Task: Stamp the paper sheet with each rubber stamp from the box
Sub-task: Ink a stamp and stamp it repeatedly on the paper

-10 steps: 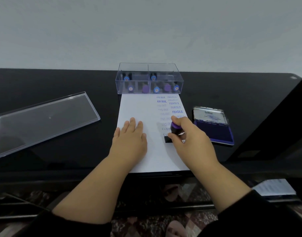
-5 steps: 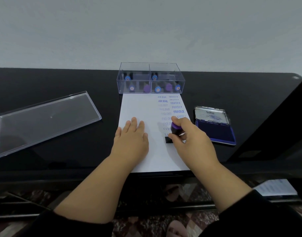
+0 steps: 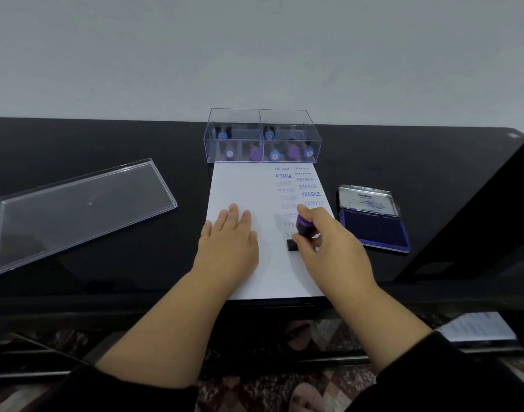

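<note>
A white paper sheet (image 3: 249, 185) lies on the black table, with blue prints such as AIR MAIL, FRAGILE and SAMPLE down its right half. My left hand (image 3: 229, 242) lies flat on the sheet, fingers straight. My right hand (image 3: 329, 248) grips a purple-topped rubber stamp (image 3: 301, 226) whose black base sits on the paper's right half. Behind the sheet stands a clear plastic box (image 3: 262, 135) with several blue and purple stamps inside.
An open blue ink pad (image 3: 373, 230) with its lid raised sits right of the sheet. The box's clear lid (image 3: 76, 209) lies at the left. A dark slanted edge (image 3: 468, 209) crosses the right side. Papers (image 3: 477, 325) rest below the table.
Both hands and the stamp stay in the same place on the sheet; only the view has shifted slightly.
</note>
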Demonstrator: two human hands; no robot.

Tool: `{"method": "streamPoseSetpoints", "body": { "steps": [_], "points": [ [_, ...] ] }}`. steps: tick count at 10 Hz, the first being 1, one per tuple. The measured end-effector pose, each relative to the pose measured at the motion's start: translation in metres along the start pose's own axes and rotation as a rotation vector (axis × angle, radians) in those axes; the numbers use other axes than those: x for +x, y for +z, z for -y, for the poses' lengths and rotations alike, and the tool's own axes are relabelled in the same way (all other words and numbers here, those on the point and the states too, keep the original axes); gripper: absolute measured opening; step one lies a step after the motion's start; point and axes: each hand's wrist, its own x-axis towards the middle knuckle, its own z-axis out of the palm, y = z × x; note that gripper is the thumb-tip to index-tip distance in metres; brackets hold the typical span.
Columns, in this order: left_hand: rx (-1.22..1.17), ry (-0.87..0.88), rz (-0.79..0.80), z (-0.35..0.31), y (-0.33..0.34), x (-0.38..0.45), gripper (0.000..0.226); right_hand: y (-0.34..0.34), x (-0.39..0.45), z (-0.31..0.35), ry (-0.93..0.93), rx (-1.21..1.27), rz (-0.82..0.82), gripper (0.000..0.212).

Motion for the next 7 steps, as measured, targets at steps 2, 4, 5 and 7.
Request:
{"method": "streamPoseSetpoints", "body": {
  "steps": [2,4,5,7],
  "points": [
    [0.000,0.004,0.001,0.0006,0.0002,-0.0002,0.052,0.0021,-0.0009,0.0002,-0.016,0.009,-0.028,0.041],
    [0.002,0.002,0.003,0.0003,0.0000,-0.0001,0.052,0.0040,-0.0015,-0.0004,-0.021,0.038,-0.049,0.041],
    [0.002,0.001,0.009,0.0002,0.0002,0.0001,0.052,0.0045,-0.0019,-0.0003,-0.025,0.043,-0.051,0.041],
    [-0.005,-0.007,0.006,-0.0008,-0.0002,0.0000,0.052,-0.0029,0.0007,0.0009,0.008,0.149,-0.032,0.039]
  ]
}}
